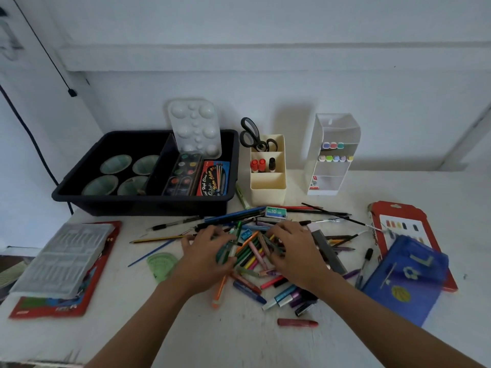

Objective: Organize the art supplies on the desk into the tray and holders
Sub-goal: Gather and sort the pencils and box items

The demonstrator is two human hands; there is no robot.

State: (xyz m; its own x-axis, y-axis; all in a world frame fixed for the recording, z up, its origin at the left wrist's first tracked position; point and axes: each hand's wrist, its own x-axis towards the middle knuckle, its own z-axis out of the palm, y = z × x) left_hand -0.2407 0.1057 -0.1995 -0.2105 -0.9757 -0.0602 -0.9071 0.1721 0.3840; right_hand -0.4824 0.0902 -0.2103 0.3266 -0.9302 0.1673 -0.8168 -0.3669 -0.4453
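Observation:
A loose pile of coloured pencils [251,252], crayons, pens and brushes covers the middle of the white desk [239,338]. My left hand [206,252] lies on the pile's left side, fingers curled round a few green pens [225,252]. My right hand [292,248] is on the right side, its fingertips and thumb pinching some coloured pencils [267,245]. Behind the pile stand the black tray [79,193], the cream compartment holder [268,189] and the clear marker holder [329,179].
The tray holds green cups [115,163], a paint set [183,172], a brush packet and a white palette [195,127]. Scissors [252,136] and glue bottles fill the cream holder. A plastic insert [63,258] lies left; a blue pouch [406,277] and red card right.

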